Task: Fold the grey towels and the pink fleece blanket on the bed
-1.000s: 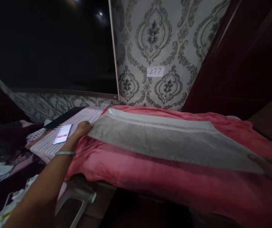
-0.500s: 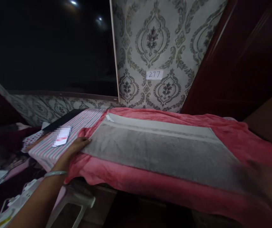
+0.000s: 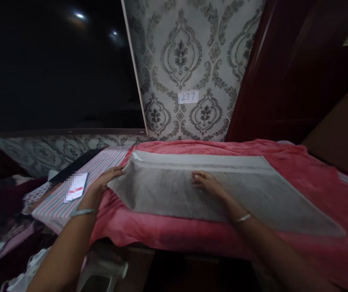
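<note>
Gray towel lies spread across the center of the frame, running out to lower right, on a red blanket. Pale band along its far edge, small white tag at the far left corner. Left end is bent up off the blanket, crease just inside it; right end lies flat.

Left hand, left of center — at the raised left edge of the towel, fingertips against it. Fingers bent; can't tell if they pinch the cloth or just push it. Right hand, mid-frame, above the towel's middle: fingers loosely curled and parted, nothing gripped. Can't tell if the fingertips touch the cloth. Bracelet on each wrist.

Left of the frame: phone lying screen up on a striped cloth, near the left forearm; part of it is pixelated. Lower left: jumbled clothes, too dark to sort out. White plastic stool at bottom, left of center, partly cut off.

Upper left: big dark screen with light reflections. Top center: patterned wallpaper — paper label on it reads "277". Upper right: dark red panel, glossy.
</note>
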### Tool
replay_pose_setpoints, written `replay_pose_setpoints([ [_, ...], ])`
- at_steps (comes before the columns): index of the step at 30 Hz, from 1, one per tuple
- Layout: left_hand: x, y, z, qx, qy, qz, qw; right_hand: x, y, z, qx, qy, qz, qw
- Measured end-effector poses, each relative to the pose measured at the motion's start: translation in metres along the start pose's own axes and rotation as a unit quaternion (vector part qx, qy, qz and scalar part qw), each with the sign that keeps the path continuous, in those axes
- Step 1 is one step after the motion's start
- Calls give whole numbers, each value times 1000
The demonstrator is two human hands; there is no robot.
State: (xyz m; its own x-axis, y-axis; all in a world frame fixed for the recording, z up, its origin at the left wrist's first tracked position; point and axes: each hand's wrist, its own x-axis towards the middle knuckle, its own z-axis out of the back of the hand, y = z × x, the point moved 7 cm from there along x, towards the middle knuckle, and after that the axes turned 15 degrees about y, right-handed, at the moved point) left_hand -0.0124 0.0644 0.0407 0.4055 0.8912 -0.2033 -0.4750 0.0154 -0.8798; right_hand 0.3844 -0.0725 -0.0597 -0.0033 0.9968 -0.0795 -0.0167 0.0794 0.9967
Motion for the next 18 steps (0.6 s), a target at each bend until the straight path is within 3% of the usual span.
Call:
replay_pose_setpoints([
  [3, 27, -41, -47, -47, 134, -53, 988, 26, 2, -13, 134, 18, -25, 991],
  [7, 58, -89, -130, 39, 168, -146, 974, 43, 2, -13, 234, 46, -22, 971],
  [9, 66, -96, -186, 103, 203, -167, 959, 45, -4, -11, 260, 57, -30, 963],
  [11, 67, -91, -239, 119, 247, -164, 948, 45, -9, -11, 259, 68, -38, 963],
  [13, 63, -80, -275, 124, 280, -162, 938, 45, -12, -11, 217, 75, -41, 972],
  [15, 57, -65, -291, 104, 331, -146, 926, 46, -13, -11, 164, 74, -42, 983],
  [16, 54, -59, -291, 83, 353, -140, 921, 48, -13, -10, 144, 70, -41, 986],
  [18, 54, -51, -272, 36, 354, -147, 923, 53, -14, -8, 121, 51, -39, 991],
])
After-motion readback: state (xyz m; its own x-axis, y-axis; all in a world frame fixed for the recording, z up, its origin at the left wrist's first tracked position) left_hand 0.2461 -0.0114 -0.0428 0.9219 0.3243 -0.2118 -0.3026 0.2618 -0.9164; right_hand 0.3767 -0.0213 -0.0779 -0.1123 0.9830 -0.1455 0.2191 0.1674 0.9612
